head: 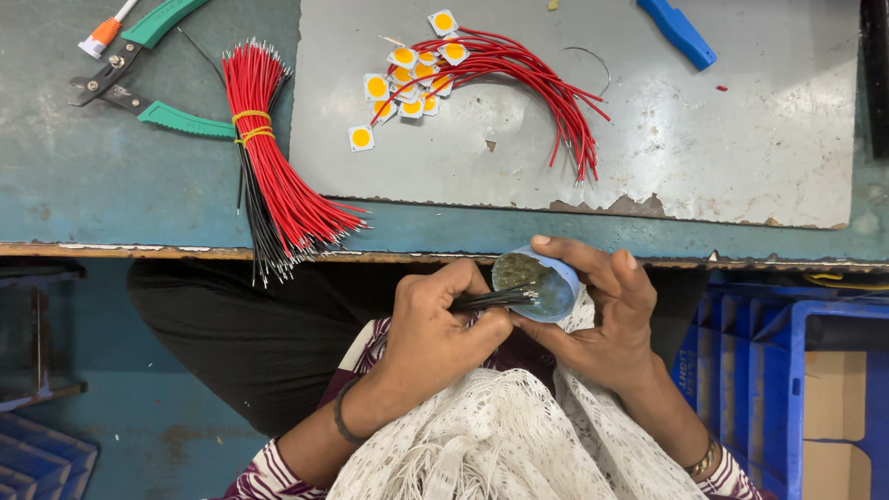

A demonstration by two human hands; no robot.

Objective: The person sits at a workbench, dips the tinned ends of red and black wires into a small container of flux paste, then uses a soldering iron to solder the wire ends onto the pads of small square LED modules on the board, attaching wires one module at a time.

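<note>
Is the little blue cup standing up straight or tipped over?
Tipped. The right hand holds the blue cup with its mouth facing sideways toward the left hand, which pokes black wire ends inside.

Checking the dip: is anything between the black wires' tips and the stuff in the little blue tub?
Nothing visible. The left hand holds the black wires with their bare tips already at the open mouth of the tub, which the right hand cups from the side, tilted toward the wires. No lid or finger covers the opening.
</note>
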